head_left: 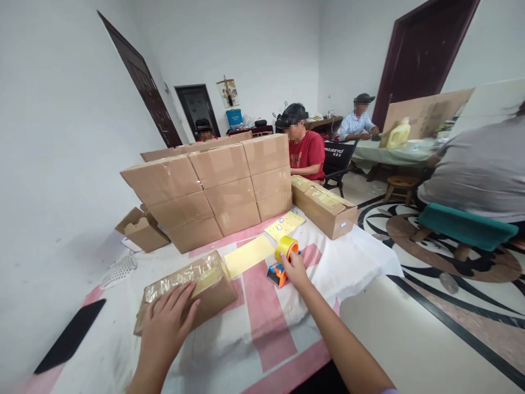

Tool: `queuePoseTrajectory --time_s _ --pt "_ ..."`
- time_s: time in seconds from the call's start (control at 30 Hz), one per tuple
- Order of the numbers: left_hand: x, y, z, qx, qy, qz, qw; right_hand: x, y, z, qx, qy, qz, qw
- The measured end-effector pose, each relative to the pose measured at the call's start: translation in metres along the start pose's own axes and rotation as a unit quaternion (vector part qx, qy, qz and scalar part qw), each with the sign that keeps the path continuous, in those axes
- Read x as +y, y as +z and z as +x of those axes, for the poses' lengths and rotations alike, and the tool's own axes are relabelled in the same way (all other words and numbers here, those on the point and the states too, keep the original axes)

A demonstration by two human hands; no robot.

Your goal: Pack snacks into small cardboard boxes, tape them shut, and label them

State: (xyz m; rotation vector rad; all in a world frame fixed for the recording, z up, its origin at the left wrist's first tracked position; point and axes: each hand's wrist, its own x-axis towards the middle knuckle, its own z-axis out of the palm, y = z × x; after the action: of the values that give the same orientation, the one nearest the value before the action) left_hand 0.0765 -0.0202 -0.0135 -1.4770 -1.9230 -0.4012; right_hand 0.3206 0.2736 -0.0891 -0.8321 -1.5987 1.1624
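My left hand (168, 314) lies on a taped cardboard box (213, 293), its fingers stretched out over the top and near side. Shiny packing tape covers the top of that box. To the right, my right hand (294, 269) is closed around a tape dispenser (279, 274) with blue and orange parts. It carries a roll of yellow tape (283, 249). My palm and fingers hide part of the dispenser, and I cannot tell if it touches the table. Just beyond lies a flat yellow sheet (249, 256).
Stacked cardboard boxes (229, 200) form a wall at the back. A long taped box (338, 216) stands back right, an open box (143, 230) back left. A black flat object (71, 335) lies near the left edge. A person in red (308, 150) sits behind the boxes.
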Motion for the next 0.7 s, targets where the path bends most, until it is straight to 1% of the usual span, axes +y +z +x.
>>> queuePoseTrajectory --time_s 0.07,0.1,0.17,0.2,0.23,0.3,0.37,0.4,0.43,0.5,0.6,0.7 --pt "0.013 0.001 -0.001 0.019 -0.013 0.000 1.000 -0.002 -0.001 -0.003 -0.002 -0.011 -0.006 1.000" --pt "0.023 0.003 -0.002 0.032 -0.026 -0.001 0.999 -0.003 -0.001 -0.004 -0.003 -0.016 -0.005 1.000" --pt "0.052 0.010 -0.006 0.059 -0.055 -0.029 0.996 -0.006 -0.001 -0.007 -0.009 -0.025 0.003 1.000" --pt "0.070 0.015 -0.009 0.066 -0.066 -0.063 0.994 -0.008 -0.001 -0.010 -0.015 -0.030 0.011 0.999" --pt "0.088 0.021 -0.011 0.063 -0.073 -0.110 0.989 -0.011 0.000 -0.013 -0.023 -0.036 0.021 0.999" --pt "0.125 0.035 -0.011 0.031 -0.092 -0.222 0.970 -0.016 0.002 -0.022 -0.042 -0.046 0.041 0.997" --pt "0.156 0.048 -0.007 -0.012 -0.129 -0.319 0.939 -0.021 0.005 -0.033 -0.049 -0.056 0.054 0.996" --pt "0.166 0.053 -0.003 -0.031 -0.153 -0.357 0.921 -0.024 0.008 -0.038 -0.049 -0.061 0.059 0.995" --pt "0.174 0.057 0.001 -0.047 -0.174 -0.388 0.904 -0.025 0.011 -0.043 -0.049 -0.066 0.064 0.995" --pt "0.181 0.064 0.009 -0.070 -0.207 -0.434 0.874 -0.025 0.016 -0.050 -0.053 -0.074 0.075 0.993" --pt "0.181 0.071 0.013 -0.088 -0.250 -0.468 0.843 -0.022 0.022 -0.054 -0.065 -0.083 0.087 0.991" --pt "0.181 0.077 0.009 -0.117 -0.282 -0.495 0.814 -0.017 0.024 -0.054 -0.061 -0.087 0.091 0.990"
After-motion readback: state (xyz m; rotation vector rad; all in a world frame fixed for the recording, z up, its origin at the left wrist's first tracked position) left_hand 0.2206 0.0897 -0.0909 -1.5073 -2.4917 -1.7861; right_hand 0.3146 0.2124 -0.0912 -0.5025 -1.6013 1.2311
